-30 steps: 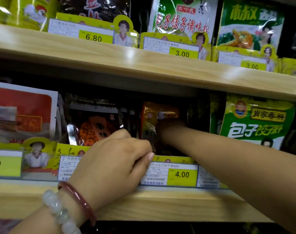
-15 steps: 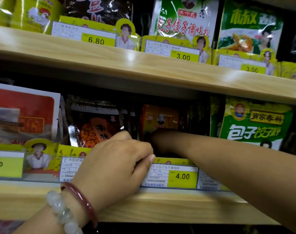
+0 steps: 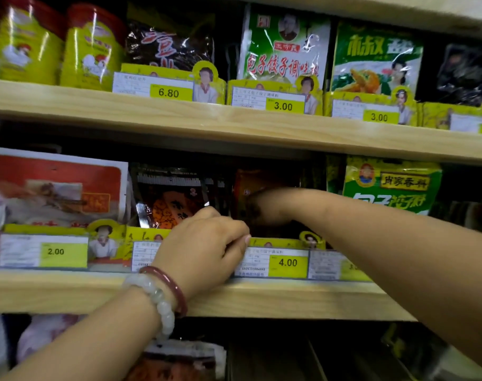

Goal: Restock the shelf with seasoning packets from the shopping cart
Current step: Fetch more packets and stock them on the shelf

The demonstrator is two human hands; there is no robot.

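Two hands at middle shelf (image 3: 234, 295), left hand (image 3: 206, 246) pinching price-tag strip (image 3: 275, 261), right hand (image 3: 261, 207) grip hidden among orange packets (image 3: 259, 180).

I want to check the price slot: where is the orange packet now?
Head view, middle shelf: the orange packet stands behind the right hand, above the 4.00 tag, left of the green packet.

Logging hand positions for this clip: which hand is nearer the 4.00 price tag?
Left. The left hand rests against the 4.00 price tag at its left end; the right hand is above, reaching behind it.
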